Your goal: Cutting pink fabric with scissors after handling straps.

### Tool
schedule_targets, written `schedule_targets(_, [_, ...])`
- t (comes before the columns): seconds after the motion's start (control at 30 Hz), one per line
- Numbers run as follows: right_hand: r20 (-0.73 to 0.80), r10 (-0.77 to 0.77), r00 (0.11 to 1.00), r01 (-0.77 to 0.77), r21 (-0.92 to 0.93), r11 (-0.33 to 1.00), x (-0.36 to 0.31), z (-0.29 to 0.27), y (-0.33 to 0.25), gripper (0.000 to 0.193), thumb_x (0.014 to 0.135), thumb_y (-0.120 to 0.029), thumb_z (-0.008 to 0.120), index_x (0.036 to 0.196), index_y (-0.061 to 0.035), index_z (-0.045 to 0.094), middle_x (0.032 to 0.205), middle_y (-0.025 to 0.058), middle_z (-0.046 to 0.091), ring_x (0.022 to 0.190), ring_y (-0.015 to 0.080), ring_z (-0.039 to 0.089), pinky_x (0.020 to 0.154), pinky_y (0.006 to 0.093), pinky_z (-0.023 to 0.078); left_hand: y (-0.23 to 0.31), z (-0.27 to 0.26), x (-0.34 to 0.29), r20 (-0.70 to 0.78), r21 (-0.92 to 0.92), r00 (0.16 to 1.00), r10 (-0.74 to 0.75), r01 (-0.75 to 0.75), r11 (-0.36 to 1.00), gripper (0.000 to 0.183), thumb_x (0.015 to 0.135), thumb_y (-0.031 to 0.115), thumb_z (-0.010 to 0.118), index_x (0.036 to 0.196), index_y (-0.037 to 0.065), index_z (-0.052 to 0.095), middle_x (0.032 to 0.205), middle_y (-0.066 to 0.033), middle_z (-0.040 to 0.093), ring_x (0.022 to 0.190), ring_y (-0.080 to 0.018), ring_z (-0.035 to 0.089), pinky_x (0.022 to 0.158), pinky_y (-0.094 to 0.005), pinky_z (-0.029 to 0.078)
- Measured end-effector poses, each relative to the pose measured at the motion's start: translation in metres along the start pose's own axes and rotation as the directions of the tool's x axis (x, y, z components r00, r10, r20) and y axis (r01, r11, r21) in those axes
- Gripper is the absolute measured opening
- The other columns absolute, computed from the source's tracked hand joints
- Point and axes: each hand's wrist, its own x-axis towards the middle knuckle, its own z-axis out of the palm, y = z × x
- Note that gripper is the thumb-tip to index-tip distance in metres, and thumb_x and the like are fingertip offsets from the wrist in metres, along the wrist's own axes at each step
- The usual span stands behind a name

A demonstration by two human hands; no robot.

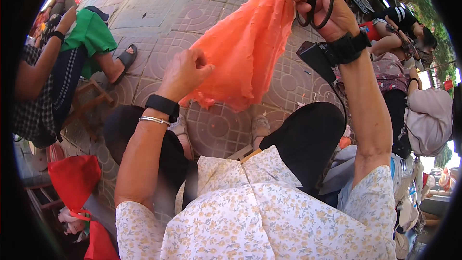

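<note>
A bright orange cloth [240, 48] hangs stretched in front of me above the pavement, its lower edge ragged and small tufts showing on its surface. My right hand [325, 7], raised, is closed on the cloth's upper right corner. Black looped handles [329, 2], which look like those of scissors, hang about the same hand; their blades are not clear to see. At the cloth's left edge, my left hand [186, 74] is closed with fingers curled and thumb bent in. Whatever it may pinch is too small to make out.
On my left a person in green shorts [91, 36] sits by a wooden stool [86, 103]. A red bag [74, 180] lies low at the left. Several people sit along the right, one in a black shirt [403, 19]. Patterned paving [211, 125] spreads below me.
</note>
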Motion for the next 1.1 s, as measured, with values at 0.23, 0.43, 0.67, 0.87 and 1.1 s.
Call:
schedule_targets(0.23, [-0.118, 0.023, 0.993, -0.018, 0.044, 0.999, 0.004, 0.062, -0.02, 0.004, 0.079, -0.006, 0.055, 0.081, -0.0019, 0.055, 0.074, 0.0047, 0.059, 0.064, 0.0068, 0.058, 0.045, 0.0118, 0.045, 0.035, 0.036, -0.017, 0.293, -0.834, 0.913, 0.282, 0.1, 0.543, 0.016, 0.079, 0.015, 0.06, 0.08, 0.0, 0.057, 0.067, -0.0026, 0.058, 0.058, -0.0062, 0.053, 0.053, -0.0181, 0.043])
schedule_targets(0.43, [-0.12, 0.007, 0.993, -0.002, 0.046, 0.999, 0.006, 0.059, -0.024, 0.011, 0.08, -0.006, 0.054, 0.088, 0.0013, 0.054, 0.083, 0.0072, 0.06, 0.067, 0.0082, 0.059, 0.046, 0.0118, 0.045, 0.033, 0.068, -0.006, -0.2, -0.752, 0.979, -0.047, -0.123, 0.648, 0.016, 0.075, 0.016, 0.064, 0.081, 0.001, 0.059, 0.073, -0.0011, 0.057, 0.067, -0.006, 0.051, 0.06, -0.0195, 0.043])
schedule_targets(0.67, [-0.192, -0.141, 0.971, 0.134, -0.051, 0.99, 0.01, 0.023, -0.015, 0.013, 0.078, -0.005, 0.057, 0.088, 0.0005, 0.053, 0.081, 0.0099, 0.062, 0.071, 0.0146, 0.064, 0.044, 0.0143, 0.046, 0.017, 0.051, 0.002, -0.015, -0.914, 0.983, -0.183, 0.061, 0.4, 0.01, 0.079, 0.012, 0.058, 0.083, 0.003, 0.056, 0.074, 0.0014, 0.053, 0.066, -0.0058, 0.049, 0.062, -0.0191, 0.041])
schedule_targets(0.87, [-0.462, -0.189, 0.867, 0.046, -0.304, 0.952, 0.005, -0.067, 0.017, 0.015, 0.073, -0.006, 0.061, 0.083, -0.0023, 0.051, 0.075, 0.0088, 0.062, 0.062, 0.014, 0.063, 0.04, 0.0154, 0.042, 0.003, 0.029, 0.005, -0.062, -0.991, 0.989, -0.136, -0.045, 0.126, 0.009, 0.083, 0.014, 0.051, 0.08, 0.006, 0.054, 0.074, 0.0019, 0.054, 0.066, -0.0055, 0.049, 0.062, -0.0191, 0.042])
schedule_targets(1.1, [-0.54, 0.068, 0.839, -0.213, -0.21, 0.954, -0.018, -0.077, 0.076, 0.016, 0.075, -0.011, 0.062, 0.083, -0.0045, 0.05, 0.073, 0.0083, 0.061, 0.058, 0.0116, 0.061, 0.036, 0.0149, 0.04, -0.005, 0.018, 0.007, -0.032, -0.992, 0.997, -0.066, -0.04, -0.12, 0.007, 0.082, 0.012, 0.051, 0.078, 0.007, 0.052, 0.077, 0.0005, 0.055, 0.071, -0.0076, 0.051, 0.066, -0.0217, 0.043])
